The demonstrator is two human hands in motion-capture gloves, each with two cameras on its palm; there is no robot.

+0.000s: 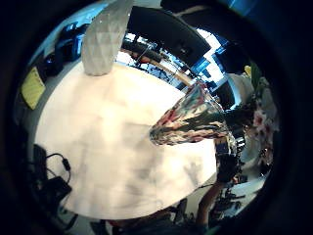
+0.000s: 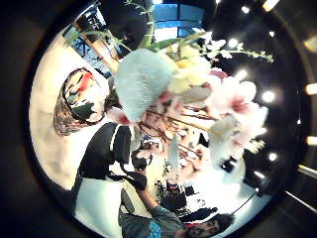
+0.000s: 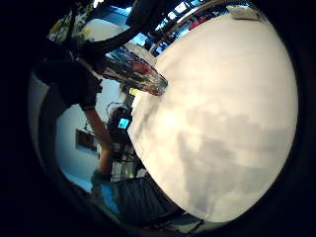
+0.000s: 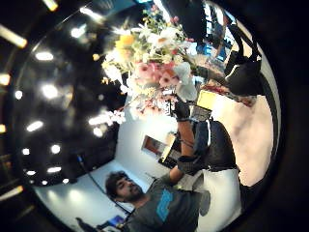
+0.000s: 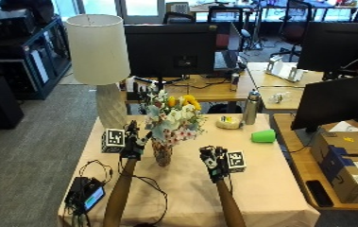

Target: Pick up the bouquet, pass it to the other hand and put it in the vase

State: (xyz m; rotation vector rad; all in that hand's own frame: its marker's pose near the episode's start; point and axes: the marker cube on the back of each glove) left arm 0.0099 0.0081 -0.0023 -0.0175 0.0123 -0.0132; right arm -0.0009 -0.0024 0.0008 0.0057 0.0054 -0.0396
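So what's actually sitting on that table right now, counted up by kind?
Lamp: 1
Vase: 1
Bouquet, in the vase: 1
Green cup, lying on its side: 1
Metal bottle: 1
Roll of tape: 1
Black device with a screen: 1
Total: 7

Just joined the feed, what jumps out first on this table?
The pink, white and yellow flower bouquet standing in the patterned glass vase at the table's middle, with the gloved left hand beside it. Behind them a white lamp with a faceted base; the right hand hovers apart.
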